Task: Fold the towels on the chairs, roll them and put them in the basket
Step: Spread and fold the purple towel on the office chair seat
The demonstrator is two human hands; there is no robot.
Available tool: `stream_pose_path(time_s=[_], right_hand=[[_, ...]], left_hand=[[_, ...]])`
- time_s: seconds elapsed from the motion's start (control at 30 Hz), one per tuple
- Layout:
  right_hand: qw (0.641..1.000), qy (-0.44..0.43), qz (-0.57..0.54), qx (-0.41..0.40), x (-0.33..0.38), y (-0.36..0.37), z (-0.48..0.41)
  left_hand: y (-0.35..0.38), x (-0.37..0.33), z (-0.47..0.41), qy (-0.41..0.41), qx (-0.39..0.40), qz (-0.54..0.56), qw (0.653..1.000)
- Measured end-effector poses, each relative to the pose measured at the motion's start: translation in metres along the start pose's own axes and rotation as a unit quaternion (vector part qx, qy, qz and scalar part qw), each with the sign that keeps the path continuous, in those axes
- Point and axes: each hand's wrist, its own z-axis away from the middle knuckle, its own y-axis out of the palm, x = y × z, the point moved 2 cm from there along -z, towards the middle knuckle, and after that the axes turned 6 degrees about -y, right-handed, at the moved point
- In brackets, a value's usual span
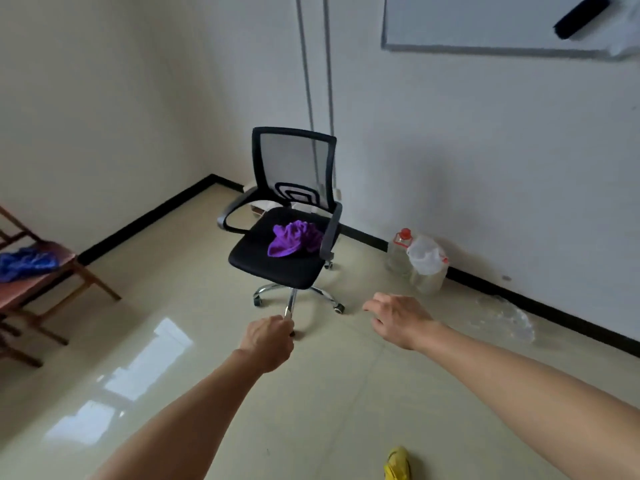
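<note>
Chair seat [256, 258] bears purple towel [294, 239] beyond left grip [268, 342], right grip [401, 320].

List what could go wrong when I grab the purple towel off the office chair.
The office chair stands on castors on glossy tile, so it may roll if leaned on. The purple towel lies crumpled beside an armrest and could snag. Plastic bottles stand nearby and might get knocked.

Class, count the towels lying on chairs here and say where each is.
2. A purple towel lies crumpled on the black office chair; a blue towel lies on the wooden chair at the left edge. Others may be out of view.
</note>
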Motion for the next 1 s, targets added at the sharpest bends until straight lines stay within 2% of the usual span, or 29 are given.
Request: stream_pose_path(time_s=[0.23, 0.47, 0.7, 0.8, 1.0], right_hand=[[0.997, -0.069, 0.004, 0.034, -0.018, 0.016, -0.162], [0.994, -0.085, 0.027, 0.060, -0.060, 0.003, -0.313], [0.989, -0.109, 0.014, 0.099, -0.054, 0.005, -0.446], [0.990, -0.094, 0.007, 0.103, -0.050, 0.024, -0.494], [0.992, 0.007, -0.042, 0.116, -0.048, 0.058, -0.573]], left_hand=[[0.005, 0.077, -0.101, -0.065, 0.008, 0.035, 0.997], [-0.032, 0.133, -0.217, -0.136, -0.013, 0.110, 0.984], [-0.033, 0.221, -0.288, -0.174, 0.027, 0.138, 0.975], [-0.023, 0.265, -0.329, -0.166, 0.057, 0.124, 0.977], [-0.015, 0.349, -0.428, -0.107, 0.087, 0.114, 0.984]])
